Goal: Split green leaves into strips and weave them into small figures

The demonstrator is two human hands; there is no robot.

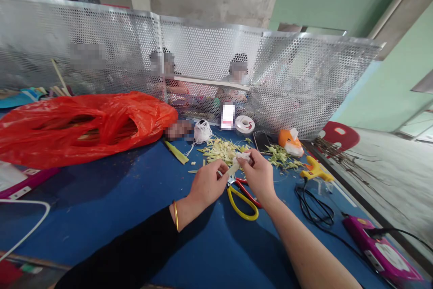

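My left hand [209,183], with a gold bangle at the wrist, pinches a pale green strip [233,170] of what looks like plant husk. Close beside it, my right hand [259,174] has its fingers closed on a crumpled white piece [244,157], perhaps tissue, at the strip's upper end. Scissors or pliers with one yellow handle [241,208] and one red handle lie under my hands, their jaws partly hidden. Behind my fingers spreads a heap of pale green plant pieces [219,149].
A red plastic bag [91,122] fills the left. A ball of white string [202,132], a tape roll [245,124], a lit phone [228,116] and an orange tissue pack [290,141] stand behind. At right are a yellow glue gun [316,169], its cable and a purple power strip [382,248].
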